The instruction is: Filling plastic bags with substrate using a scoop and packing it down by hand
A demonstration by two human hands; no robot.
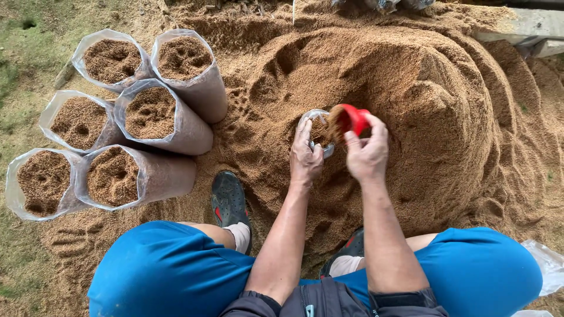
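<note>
My left hand (305, 157) grips the rim of a clear plastic bag (313, 119) that stands open in a big heap of brown sawdust (429, 105). My right hand (367, 154) holds a red scoop (354, 119) tilted over the bag's mouth, with sawdust spilling from it into the bag. Both hands are close together at the foot of the heap, just in front of my knees.
Several clear bags filled with sawdust (150, 114) stand packed together at the left on the ground. My dark shoes (229, 199) rest in the sawdust below my hands. Grass (17, 47) lies at the far left, a concrete edge (529, 26) at the top right.
</note>
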